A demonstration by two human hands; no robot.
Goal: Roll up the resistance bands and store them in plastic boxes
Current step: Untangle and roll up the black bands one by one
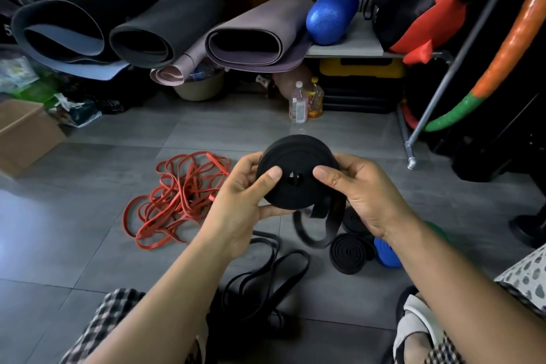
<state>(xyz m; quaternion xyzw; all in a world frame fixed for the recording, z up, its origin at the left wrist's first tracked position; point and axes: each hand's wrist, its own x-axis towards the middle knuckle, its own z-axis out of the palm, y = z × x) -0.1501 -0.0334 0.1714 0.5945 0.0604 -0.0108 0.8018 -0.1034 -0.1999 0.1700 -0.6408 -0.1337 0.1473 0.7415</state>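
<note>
You've got the black band roll up in front of you, over the grey tiled floor, and it's a fat, tight coil, matte black, its layers showing as rings on the flat face, with a small gap at the centre. Your left hand grips it from the left, thumb pressed on the face and fingers curled behind; your right hand grips the other side the same way, thumb on the face. Below the roll a loose tail of the band hangs down in a blurred loop. On the floor to the left lies a tangle of red bands; between your arms, unrolled black bands sprawl in long loops. Under your right wrist sit finished black rolls, lying flat just beside a blue roll.
</note>
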